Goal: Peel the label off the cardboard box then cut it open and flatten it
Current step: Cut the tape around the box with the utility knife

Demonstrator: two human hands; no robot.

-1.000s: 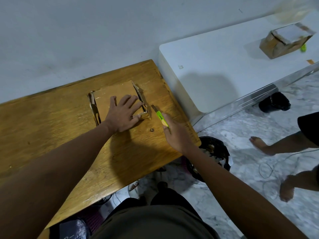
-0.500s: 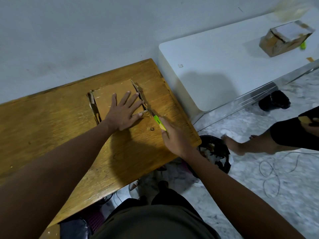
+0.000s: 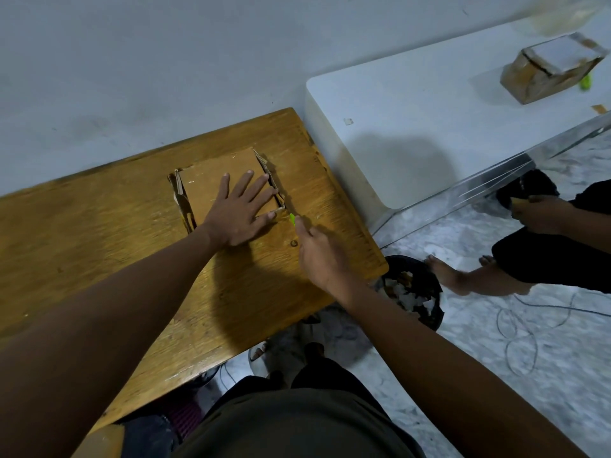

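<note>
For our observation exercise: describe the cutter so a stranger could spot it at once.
Find the wooden table against the wall, then the flattened box under the left hand. Just right of its near corner, the right hand grips the cutter, the only bright green thing on that table.

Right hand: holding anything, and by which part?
The right hand grips a green cutter by its rear handle; only the front tip shows. The left hand presses flat on the cardboard box.
</note>
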